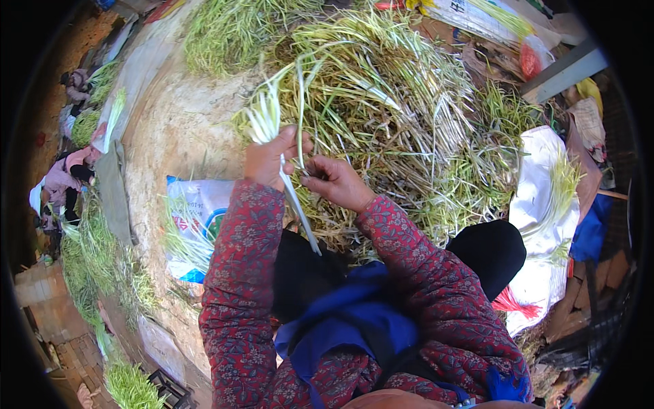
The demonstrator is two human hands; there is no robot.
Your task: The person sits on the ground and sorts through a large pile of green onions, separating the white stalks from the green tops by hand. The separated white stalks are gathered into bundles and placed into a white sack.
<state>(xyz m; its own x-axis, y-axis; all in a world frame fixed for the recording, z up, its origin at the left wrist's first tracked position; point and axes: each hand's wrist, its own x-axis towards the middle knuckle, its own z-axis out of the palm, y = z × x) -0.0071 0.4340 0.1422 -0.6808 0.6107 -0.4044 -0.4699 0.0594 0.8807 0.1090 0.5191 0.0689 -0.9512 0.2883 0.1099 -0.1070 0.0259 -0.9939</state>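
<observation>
My left hand [273, 156] is closed round a small bundle of pale green leafy stalks [266, 120]; their white lower ends hang down toward my lap. My right hand [334, 179] is just right of it, thumb and fingers pinched at a single long stalk [300, 112] that bends over above both hands. Beyond and to the right lies a large heap of green and straw-coloured stalks [388, 117]. Left of my left sleeve, more thin stalks [186, 240] rest on a printed plastic sack [196, 197].
A white sack [536, 189] with yellow-green stalks and red ties [516, 302] lies at right. Another green pile [230, 36] is at the top. A metal post [567, 71] stands upper right. At far left, people [65, 179] sit beside green heaps [89, 255].
</observation>
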